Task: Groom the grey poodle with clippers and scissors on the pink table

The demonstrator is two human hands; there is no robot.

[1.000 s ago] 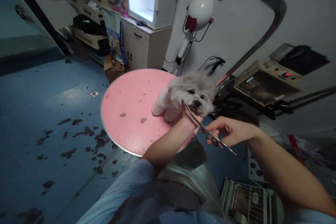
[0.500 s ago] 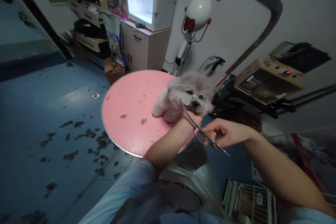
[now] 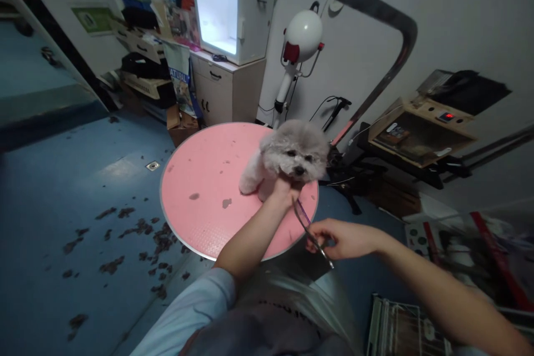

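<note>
A fluffy grey-and-white dog sits at the right part of a round pink grooming table, its face turned toward me. My left hand is under the dog's muzzle and grips its chin; the fingertips are hidden in the fur. Below and to the right, my right hand holds a pair of long curved scissors by the handle end. Their tip points up toward my left wrist, apart from the dog's face. A thin purple strip shows behind the scissors.
Tufts of cut hair lie on the blue floor. Behind the table stand a white dryer and a bent grooming arm. A wooden box with a red display is at right; a wire cage stands low right.
The scissors and my right hand have drawn down and left, away from the dog's face. The dog's head is lifted more upright, with my left hand still at its chin. The view has shifted slightly.
</note>
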